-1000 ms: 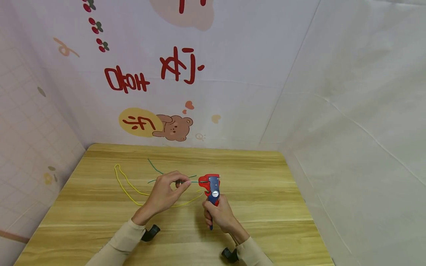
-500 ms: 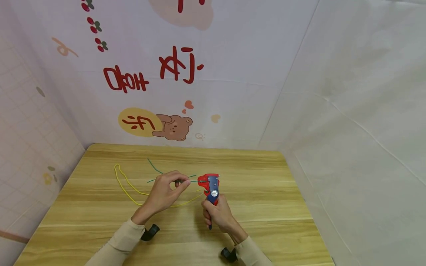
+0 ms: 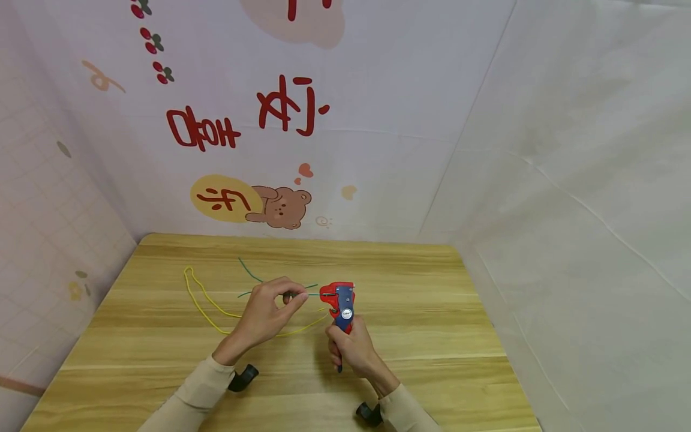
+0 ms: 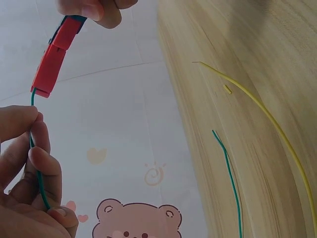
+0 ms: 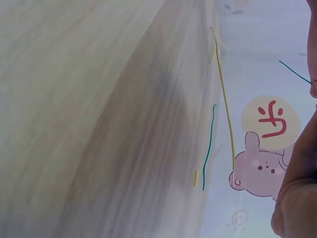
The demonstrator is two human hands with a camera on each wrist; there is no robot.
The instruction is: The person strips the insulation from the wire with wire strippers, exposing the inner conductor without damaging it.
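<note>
Nearest, two beige sleeves (image 3: 189, 387) reach in from the bottom edge, with a curved black fitting (image 3: 244, 378) beside the left cuff and another beside the right. The right hand (image 3: 355, 348) is wrapped round the handles of a red and blue wire stripper (image 3: 343, 297), holding it head-up over the table (image 3: 432, 336); a handle end pokes out below the fist. The left hand (image 3: 267, 309) bends in from the other side, thumb and forefinger pinching a green wire (image 3: 314, 294) whose end meets the stripper's red head. How deep it goes in, I can't tell.

The left wrist view shows the same wire running down across the curled fingers. Both wrist views pick out a short yellow piece (image 4: 228, 89) beside a second green wire (image 4: 233, 178), hard to make out from the head. The left one also shows the thin, paler tip of a long yellow wire (image 4: 267, 114); the head view takes in its loop at the table's left.

The table has wood grain and rounded far corners. Behind it hangs white cloth (image 3: 388, 168) printed with a brown bear (image 3: 283, 207), red characters and cherries.
</note>
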